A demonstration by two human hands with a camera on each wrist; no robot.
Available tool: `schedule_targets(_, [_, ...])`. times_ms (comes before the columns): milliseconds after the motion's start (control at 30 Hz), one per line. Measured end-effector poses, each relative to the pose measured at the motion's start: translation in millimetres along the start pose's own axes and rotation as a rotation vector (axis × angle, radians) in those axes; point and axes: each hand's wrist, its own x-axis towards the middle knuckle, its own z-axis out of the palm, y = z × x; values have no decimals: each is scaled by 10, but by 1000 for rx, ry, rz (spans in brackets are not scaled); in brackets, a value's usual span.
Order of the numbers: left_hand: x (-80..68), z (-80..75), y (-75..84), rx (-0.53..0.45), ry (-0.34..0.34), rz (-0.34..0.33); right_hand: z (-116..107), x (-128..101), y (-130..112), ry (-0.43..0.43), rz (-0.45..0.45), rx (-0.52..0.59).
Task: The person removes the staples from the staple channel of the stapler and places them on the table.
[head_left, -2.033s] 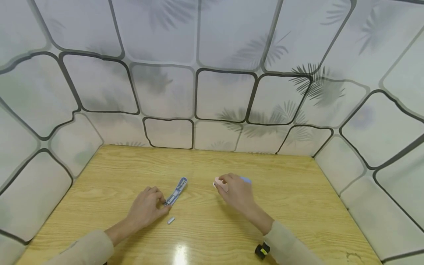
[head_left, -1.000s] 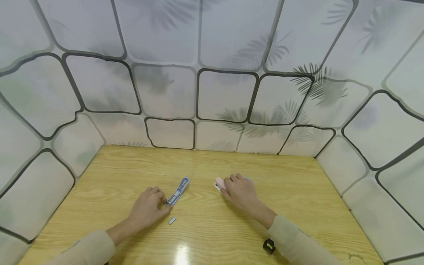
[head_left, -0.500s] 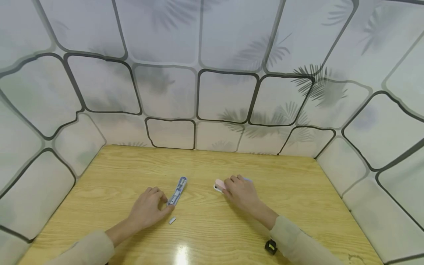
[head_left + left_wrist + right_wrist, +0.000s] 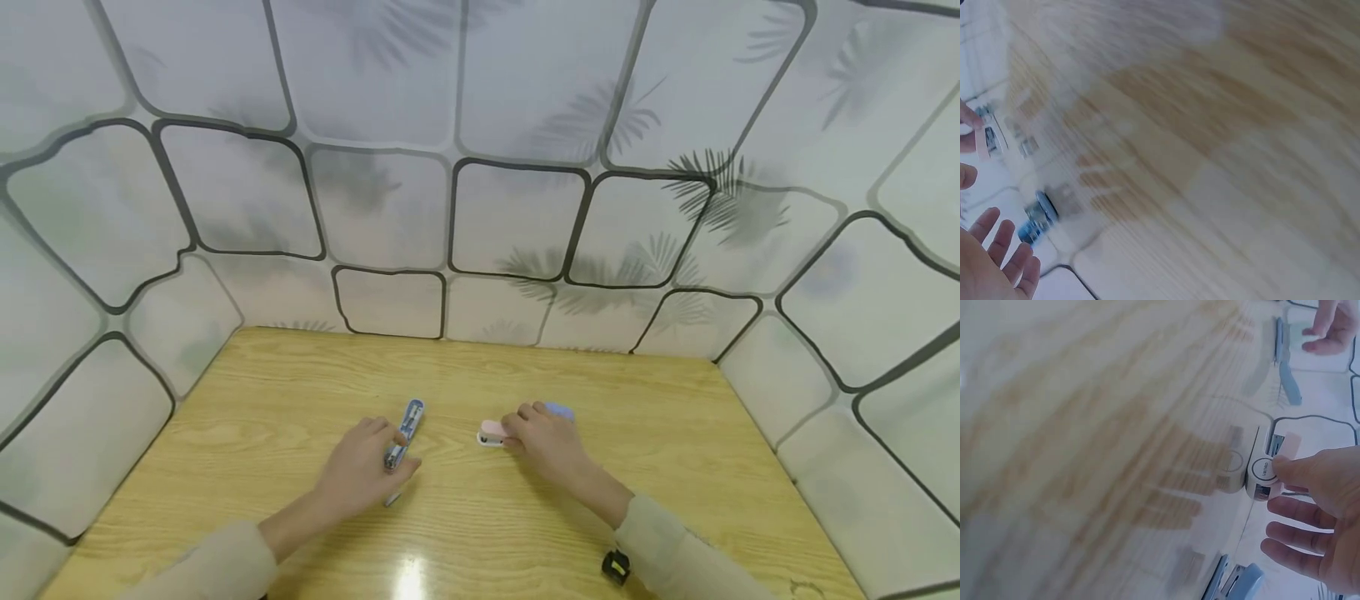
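My right hand [image 4: 551, 442] pinches a small pink and white stapler [image 4: 491, 432] low over the table. In the right wrist view, the thumb lies against the round white end of this stapler [image 4: 1265, 469], while the other fingers spread apart. A blue stapler [image 4: 412, 417], folded open into a long strip, lies left of centre. Close to its near end is my left hand [image 4: 360, 471], fingers relaxed and holding nothing. Part of a small silvery staple strip [image 4: 392, 500] shows below the left hand. Behind the right hand sits another blue stapler [image 4: 559, 412], partly covered.
The wooden table [image 4: 465, 542] reaches back to a pale wall [image 4: 390, 208] with a stone-outline and leaf pattern. Similar walls stand at both sides. A small black device with a yellow mark [image 4: 617, 567] is beside the right cuff.
My left hand has moved right and forward, and the open blue stapler's near end has shifted right. The right hand has turned the pink stapler sideways and shifted it slightly toward me.
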Motion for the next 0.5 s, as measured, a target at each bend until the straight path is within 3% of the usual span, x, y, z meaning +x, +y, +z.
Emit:
schedule_targets(267, [45, 213, 195, 16, -40, 47, -16, -25, -111, -5, -23, 45])
schedule_targets(500, [50, 356, 329, 12, -131, 39, -35, -28, -201, -29, -51, 63])
